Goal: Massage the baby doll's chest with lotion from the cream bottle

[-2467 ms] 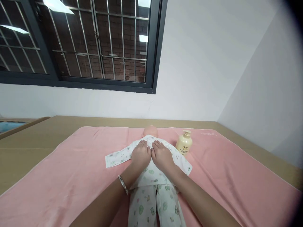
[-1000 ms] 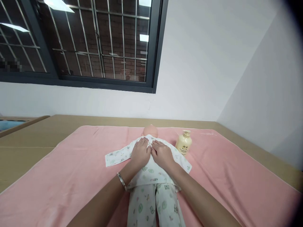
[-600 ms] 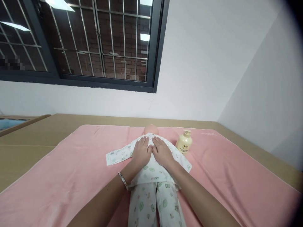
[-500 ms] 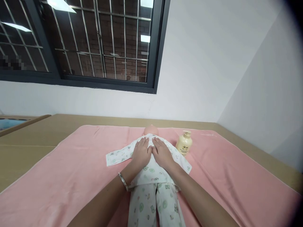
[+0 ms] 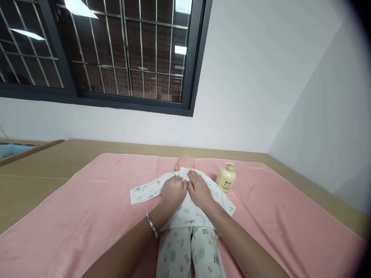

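Note:
A doll (image 5: 186, 161) lies on the pink sheet with its head at the far end. It is dressed in a white printed shirt (image 5: 187, 214) and matching trousers (image 5: 175, 251). On the left chest of the shirt, my left hand (image 5: 174, 191) rests with curled fingers, closed on the cloth; its fingertips are hidden. My right hand (image 5: 199, 189) lies flat on the other side of the chest, fingers stretched toward the collar. The two thumbs are close together at the middle. Both shirt sleeves spread outward.
A cream pump bottle (image 5: 226, 178) stands right of the doll, near the right sleeve. The pink sheet (image 5: 95, 204) covers much of a wooden surface (image 5: 37, 185). Behind it rise a white wall (image 5: 237, 77) and a dark-framed, barred window (image 5: 193, 77).
My left fingers have curled in from lying flat, and the cloth by the collar has creased. My right hand stays flat. The view has shifted slightly.

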`<action>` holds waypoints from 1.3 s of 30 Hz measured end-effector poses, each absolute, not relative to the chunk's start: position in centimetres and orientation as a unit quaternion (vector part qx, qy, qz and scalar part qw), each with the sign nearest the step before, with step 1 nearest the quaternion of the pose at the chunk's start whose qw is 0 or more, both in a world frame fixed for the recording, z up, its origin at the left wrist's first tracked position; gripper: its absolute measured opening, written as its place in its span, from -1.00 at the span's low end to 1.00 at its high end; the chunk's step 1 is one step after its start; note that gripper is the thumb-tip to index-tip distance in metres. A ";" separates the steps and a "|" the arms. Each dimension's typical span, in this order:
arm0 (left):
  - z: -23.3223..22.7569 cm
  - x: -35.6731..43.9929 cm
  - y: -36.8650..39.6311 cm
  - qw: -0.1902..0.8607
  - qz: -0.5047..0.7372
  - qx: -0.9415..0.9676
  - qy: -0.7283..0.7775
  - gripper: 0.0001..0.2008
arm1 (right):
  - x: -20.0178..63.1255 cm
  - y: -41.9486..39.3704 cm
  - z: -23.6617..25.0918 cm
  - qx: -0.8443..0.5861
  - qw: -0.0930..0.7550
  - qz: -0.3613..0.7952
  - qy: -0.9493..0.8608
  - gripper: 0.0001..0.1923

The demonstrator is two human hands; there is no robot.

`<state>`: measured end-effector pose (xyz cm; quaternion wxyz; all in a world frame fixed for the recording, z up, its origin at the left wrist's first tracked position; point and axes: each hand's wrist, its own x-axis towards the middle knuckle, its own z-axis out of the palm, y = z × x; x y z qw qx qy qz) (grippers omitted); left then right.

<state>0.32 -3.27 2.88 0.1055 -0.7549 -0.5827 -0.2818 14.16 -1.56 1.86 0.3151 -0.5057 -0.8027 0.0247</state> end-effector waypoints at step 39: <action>2.0 0.3 -2.5 0.077 -0.332 -0.739 -0.581 -0.63 | 14.0 -2.7 2.9 -0.489 0.336 -0.015 -0.805 -0.61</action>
